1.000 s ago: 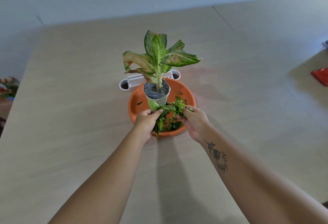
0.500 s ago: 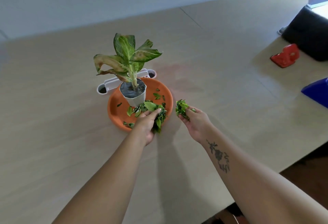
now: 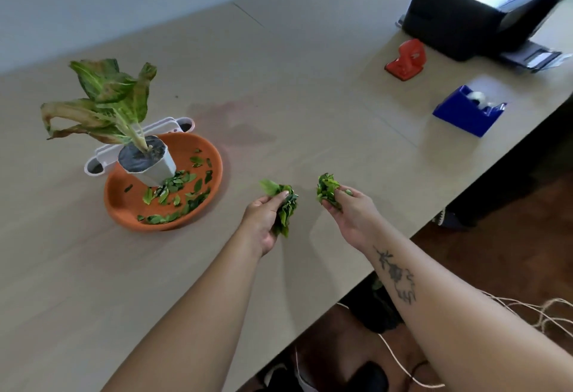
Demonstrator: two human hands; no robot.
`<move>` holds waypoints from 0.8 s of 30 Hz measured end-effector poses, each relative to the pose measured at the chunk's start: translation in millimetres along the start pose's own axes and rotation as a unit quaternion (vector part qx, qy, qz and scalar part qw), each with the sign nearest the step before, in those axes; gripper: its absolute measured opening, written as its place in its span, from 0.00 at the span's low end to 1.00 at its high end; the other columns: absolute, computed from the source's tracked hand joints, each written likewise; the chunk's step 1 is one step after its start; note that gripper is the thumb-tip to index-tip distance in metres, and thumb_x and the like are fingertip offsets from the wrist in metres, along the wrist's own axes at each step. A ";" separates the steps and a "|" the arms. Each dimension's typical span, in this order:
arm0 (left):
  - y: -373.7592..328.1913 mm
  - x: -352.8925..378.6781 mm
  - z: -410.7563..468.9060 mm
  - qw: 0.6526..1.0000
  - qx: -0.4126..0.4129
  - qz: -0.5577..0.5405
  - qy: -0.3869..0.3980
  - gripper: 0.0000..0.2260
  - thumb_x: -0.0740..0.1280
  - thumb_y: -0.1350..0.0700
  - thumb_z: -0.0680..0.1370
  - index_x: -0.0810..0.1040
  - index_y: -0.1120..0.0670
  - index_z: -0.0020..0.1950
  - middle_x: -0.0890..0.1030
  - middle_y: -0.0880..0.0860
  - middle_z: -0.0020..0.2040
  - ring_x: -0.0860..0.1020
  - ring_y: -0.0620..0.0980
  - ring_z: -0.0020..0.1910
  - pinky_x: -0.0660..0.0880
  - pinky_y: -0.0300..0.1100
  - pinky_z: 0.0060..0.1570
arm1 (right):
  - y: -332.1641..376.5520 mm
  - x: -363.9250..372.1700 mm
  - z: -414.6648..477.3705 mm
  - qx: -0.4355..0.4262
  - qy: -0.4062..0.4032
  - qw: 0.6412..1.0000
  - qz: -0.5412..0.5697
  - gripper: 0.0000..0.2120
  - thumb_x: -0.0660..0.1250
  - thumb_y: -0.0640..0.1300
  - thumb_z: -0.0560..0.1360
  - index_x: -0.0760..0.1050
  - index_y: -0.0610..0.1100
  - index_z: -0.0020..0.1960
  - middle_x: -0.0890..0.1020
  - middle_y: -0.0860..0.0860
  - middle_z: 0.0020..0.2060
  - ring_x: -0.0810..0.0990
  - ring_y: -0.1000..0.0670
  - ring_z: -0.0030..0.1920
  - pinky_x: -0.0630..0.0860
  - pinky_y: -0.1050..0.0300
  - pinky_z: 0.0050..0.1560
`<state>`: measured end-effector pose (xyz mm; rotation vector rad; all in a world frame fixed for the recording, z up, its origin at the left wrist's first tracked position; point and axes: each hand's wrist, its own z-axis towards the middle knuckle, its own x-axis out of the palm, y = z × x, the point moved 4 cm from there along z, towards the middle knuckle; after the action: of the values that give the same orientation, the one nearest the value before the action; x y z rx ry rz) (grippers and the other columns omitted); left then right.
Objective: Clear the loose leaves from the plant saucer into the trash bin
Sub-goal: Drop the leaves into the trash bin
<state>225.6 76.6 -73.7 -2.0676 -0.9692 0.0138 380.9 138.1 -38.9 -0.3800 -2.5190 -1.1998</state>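
An orange plant saucer [image 3: 124,205] sits on the table at the left, with a white pot [image 3: 161,165] and its leafy plant [image 3: 105,97] standing in it. Several loose green leaves [image 3: 183,190] lie scattered in the saucer's front half. My left hand [image 3: 263,218] is to the right of the saucer, above the table, shut on a bunch of leaves [image 3: 286,208]. My right hand [image 3: 350,211] is beside it, further right, shut on another bunch of leaves [image 3: 327,190]. No trash bin is in view.
A white tray [image 3: 167,126] lies behind the saucer. On the right stand a blue tape dispenser [image 3: 465,115], a red hole punch [image 3: 406,61] and a black printer [image 3: 483,10]. The table's edge [image 3: 403,236] runs diagonally at the right, with dark floor, string and cables below.
Both hands lifted bunches of leaves out of the saucer and carried them right, away from it. The view has swung right, bringing the printer and tape dispenser into sight.
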 end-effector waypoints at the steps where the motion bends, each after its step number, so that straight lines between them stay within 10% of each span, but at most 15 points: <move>1: 10.5 12.0 -2.7 1.000 -0.003 0.008 0.004 0.11 0.71 0.60 0.75 0.79 0.61 0.55 0.83 0.58 0.43 0.81 0.50 0.36 0.80 0.40 0.38 | 5.5 -16.1 -1.3 -0.001 -0.005 1.000 0.005 0.05 0.60 0.32 0.78 0.75 0.35 0.49 0.81 0.42 0.44 0.81 0.48 0.43 0.81 0.64 0.37; 15: 172.1 192.2 -56.4 0.989 -0.058 0.105 0.085 0.06 0.71 0.60 0.75 0.79 0.60 0.50 0.85 0.55 0.34 0.83 0.48 0.31 0.78 0.39 0.29 | 69.9 -255.5 -35.8 -0.038 -0.103 0.994 0.029 0.09 0.60 0.30 0.77 0.75 0.38 0.42 0.81 0.44 0.40 0.81 0.50 0.41 0.78 0.59 0.43; 19: 221.7 227.4 -64.3 0.981 -0.094 0.123 0.113 0.10 0.72 0.60 0.74 0.81 0.61 0.54 0.84 0.62 0.47 0.83 0.59 0.47 0.79 0.57 0.55 | 69.0 -317.6 -33.5 -0.029 -0.144 0.988 0.043 0.07 0.61 0.30 0.76 0.75 0.37 0.44 0.81 0.43 0.42 0.81 0.49 0.43 0.82 0.60 0.41; 24: 273.9 244.9 -54.4 0.968 -0.115 0.194 0.114 0.12 0.73 0.59 0.73 0.82 0.62 0.54 0.85 0.63 0.50 0.82 0.61 0.51 0.77 0.59 0.59 | 47.2 -375.9 -23.5 -0.009 -0.200 0.978 0.051 0.06 0.62 0.30 0.76 0.74 0.34 0.52 0.80 0.42 0.44 0.80 0.49 0.43 0.81 0.65 0.35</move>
<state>588.3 98.8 -150.5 -2.3825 -0.4325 -0.1341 745.3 111.4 -141.6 -0.8190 -2.7788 -1.2052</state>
